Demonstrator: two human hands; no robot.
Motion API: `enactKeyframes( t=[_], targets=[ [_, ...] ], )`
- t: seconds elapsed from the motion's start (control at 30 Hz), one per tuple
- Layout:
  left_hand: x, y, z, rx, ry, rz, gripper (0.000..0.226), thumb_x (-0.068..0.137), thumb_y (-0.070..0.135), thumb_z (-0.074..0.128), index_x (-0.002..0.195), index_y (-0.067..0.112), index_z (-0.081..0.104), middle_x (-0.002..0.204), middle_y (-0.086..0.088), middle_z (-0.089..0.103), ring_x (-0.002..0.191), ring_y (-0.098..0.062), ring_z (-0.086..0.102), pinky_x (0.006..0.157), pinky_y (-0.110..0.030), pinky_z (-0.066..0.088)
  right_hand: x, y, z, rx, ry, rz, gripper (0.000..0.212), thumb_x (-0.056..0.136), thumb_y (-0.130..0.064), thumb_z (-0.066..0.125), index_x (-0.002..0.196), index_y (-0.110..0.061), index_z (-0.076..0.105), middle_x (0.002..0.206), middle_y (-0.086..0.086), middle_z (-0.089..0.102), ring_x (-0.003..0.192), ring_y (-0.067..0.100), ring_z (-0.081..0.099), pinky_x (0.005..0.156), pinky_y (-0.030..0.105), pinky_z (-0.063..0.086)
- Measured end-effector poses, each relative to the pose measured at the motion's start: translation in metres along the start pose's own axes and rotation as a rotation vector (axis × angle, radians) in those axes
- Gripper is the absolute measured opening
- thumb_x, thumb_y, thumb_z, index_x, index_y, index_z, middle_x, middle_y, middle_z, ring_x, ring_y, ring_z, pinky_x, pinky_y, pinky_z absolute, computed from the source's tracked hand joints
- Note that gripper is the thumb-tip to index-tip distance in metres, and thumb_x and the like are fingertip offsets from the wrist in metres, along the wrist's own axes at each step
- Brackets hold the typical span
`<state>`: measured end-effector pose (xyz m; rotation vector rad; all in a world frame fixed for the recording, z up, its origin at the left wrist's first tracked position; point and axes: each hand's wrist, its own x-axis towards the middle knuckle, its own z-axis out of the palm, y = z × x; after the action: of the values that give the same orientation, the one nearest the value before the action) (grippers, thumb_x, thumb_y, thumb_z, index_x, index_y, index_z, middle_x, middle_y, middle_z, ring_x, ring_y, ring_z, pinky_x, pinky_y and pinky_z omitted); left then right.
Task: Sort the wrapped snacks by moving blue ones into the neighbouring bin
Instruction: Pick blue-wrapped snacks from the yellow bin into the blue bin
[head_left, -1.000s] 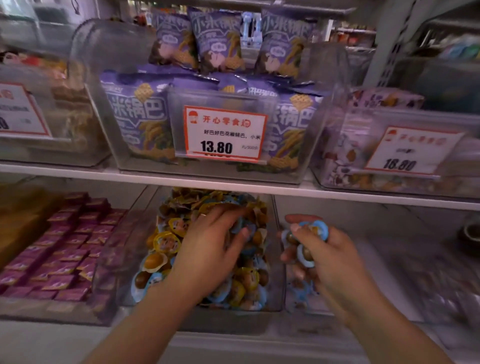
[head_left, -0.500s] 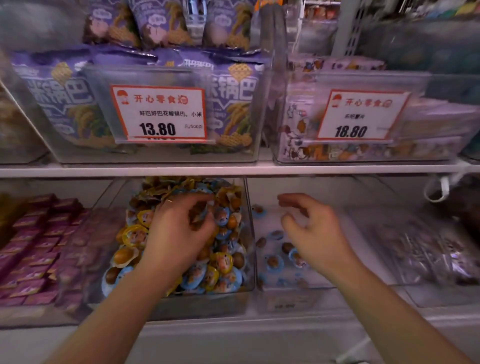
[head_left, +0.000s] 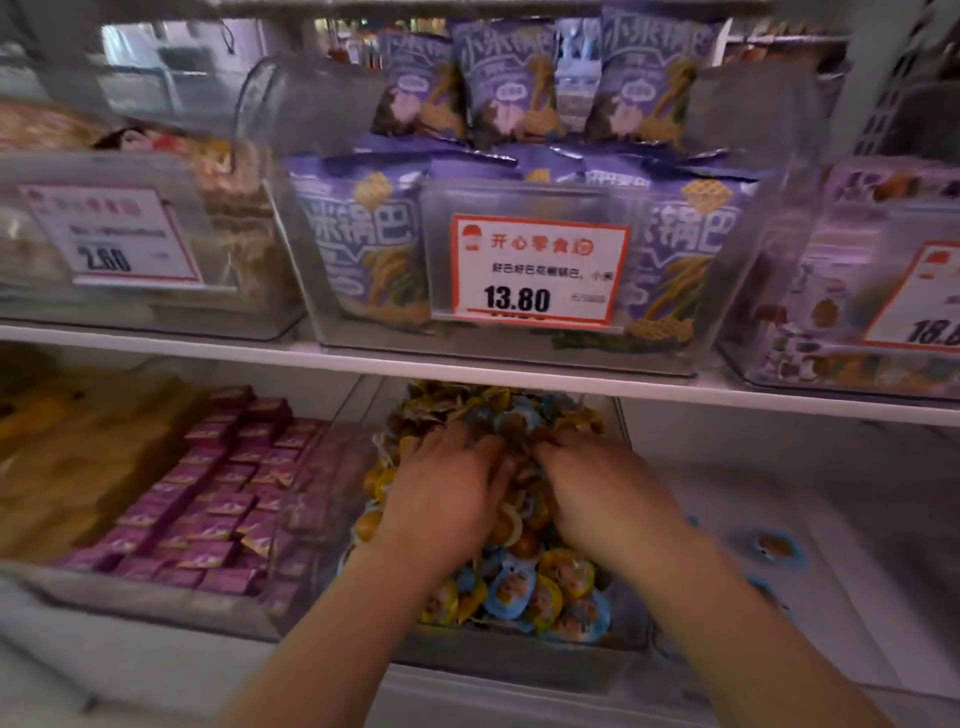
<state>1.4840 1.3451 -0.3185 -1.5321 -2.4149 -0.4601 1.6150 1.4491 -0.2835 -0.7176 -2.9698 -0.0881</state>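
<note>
At the frame's lower centre, the left hand (head_left: 441, 499) and right hand (head_left: 608, 499) dig into the mixed snack bin (head_left: 519, 660). Their fingers are buried among wrappers, so I cannot tell what they pinch. A blue snack (head_left: 776, 548) lies in the bin (head_left: 831, 649) to the right.

I see both hands down in the clear middle bin (head_left: 631, 642) on the lower shelf, side by side on the heap of yellow and blue wrapped snacks (head_left: 511, 590). My left hand (head_left: 441, 499) and right hand (head_left: 608, 493) lie palm down, fingertips buried among the wrappers, so I cannot tell whether either grips anything. In the neighbouring bin (head_left: 857, 623) to the right lie a few blue snacks (head_left: 776, 546). Left of the middle bin sit rows of purple packets (head_left: 208, 499). Above, a price tag (head_left: 537, 270) reads 13.80.
</note>
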Motion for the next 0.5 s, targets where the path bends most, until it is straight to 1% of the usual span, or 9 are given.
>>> enactKeyframes(
  t=[0.07,0.1,0.17,0.23,0.3,0.33,0.4,0.47,0.5],
  targets=[
    [0.000,-0.005,-0.008,0.007,0.017,-0.026,0.041,0.092,0.057,0.043,0.107,0.030,0.070,0.102,-0.003,0.064,0.099,-0.027,0.060,0.085,-0.040,0.048,0.001,0.004,-0.003,0.099,-0.001,0.006,0.030,0.089,-0.025,0.060,0.119,-0.024,0.063,0.118,0.006,0.063,0.107,0.028,0.063,0.085,0.034,0.053],
    [0.000,-0.008,-0.012,0.000,0.009,-0.032,0.045,0.088,0.061,0.043,0.102,0.029,0.071,0.098,-0.002,0.065,0.097,-0.026,0.061,0.084,-0.040,0.049,0.001,0.008,-0.006,0.158,0.020,0.023,0.030,0.088,-0.027,0.059,0.118,-0.026,0.065,0.118,0.005,0.066,0.107,0.028,0.064,0.085,0.032,0.052],
    [-0.003,-0.017,-0.017,-0.057,-0.032,-0.017,0.050,0.083,0.066,0.040,0.102,0.031,0.071,0.095,0.000,0.064,0.096,-0.024,0.061,0.083,-0.039,0.048,0.003,0.019,-0.010,0.185,0.115,0.082,0.029,0.088,-0.028,0.058,0.115,-0.025,0.067,0.113,0.007,0.070,0.103,0.029,0.064,0.083,0.031,0.052],
    [-0.007,-0.029,-0.021,-0.186,-0.028,0.003,0.048,0.086,0.066,0.040,0.102,0.034,0.071,0.091,0.002,0.062,0.093,-0.021,0.061,0.079,-0.034,0.047,0.008,0.026,-0.011,0.184,0.248,0.156,0.031,0.089,-0.030,0.058,0.119,-0.021,0.066,0.110,0.012,0.070,0.101,0.033,0.064,0.084,0.035,0.053],
    [-0.011,-0.037,-0.022,-0.318,0.061,-0.007,0.034,0.094,0.053,0.048,0.104,0.032,0.072,0.092,0.002,0.065,0.092,-0.020,0.062,0.075,-0.031,0.046,0.017,0.020,-0.008,0.229,0.318,0.112,0.041,0.090,-0.027,0.060,0.130,-0.018,0.060,0.120,0.016,0.067,0.108,0.036,0.062,0.092,0.039,0.052],
    [-0.013,-0.039,-0.022,-0.364,0.116,-0.018,0.027,0.097,0.045,0.051,0.105,0.029,0.072,0.096,0.001,0.067,0.092,-0.021,0.063,0.075,-0.030,0.047,0.023,0.013,-0.003,0.238,0.291,0.057,0.047,0.090,-0.026,0.060,0.137,-0.019,0.055,0.128,0.015,0.062,0.115,0.036,0.058,0.097,0.040,0.050],
    [-0.016,-0.038,-0.022,-0.402,0.188,-0.041,0.023,0.098,0.034,0.053,0.112,0.025,0.069,0.102,-0.001,0.068,0.092,-0.023,0.063,0.076,-0.032,0.049,0.038,-0.004,0.011,0.197,0.130,0.002,0.058,0.094,-0.034,0.055,0.148,-0.025,0.039,0.148,0.012,0.044,0.133,0.034,0.045,0.108,0.041,0.042],
    [-0.016,-0.033,-0.021,-0.435,0.231,-0.092,0.023,0.099,0.031,0.053,0.116,0.023,0.066,0.106,-0.003,0.066,0.093,-0.026,0.063,0.077,-0.037,0.052,0.054,-0.016,0.024,0.133,-0.025,0.061,0.064,0.097,-0.047,0.047,0.155,-0.031,0.024,0.159,0.013,0.023,0.144,0.038,0.028,0.116,0.046,0.033],
    [-0.016,-0.030,-0.022,-0.479,0.248,-0.140,0.024,0.099,0.030,0.053,0.116,0.020,0.066,0.107,-0.004,0.065,0.095,-0.026,0.063,0.078,-0.040,0.052,0.060,-0.020,0.027,0.116,-0.053,0.093,0.066,0.097,-0.049,0.047,0.156,-0.032,0.021,0.160,0.014,0.018,0.144,0.041,0.023,0.117,0.048,0.031]
  ],
)
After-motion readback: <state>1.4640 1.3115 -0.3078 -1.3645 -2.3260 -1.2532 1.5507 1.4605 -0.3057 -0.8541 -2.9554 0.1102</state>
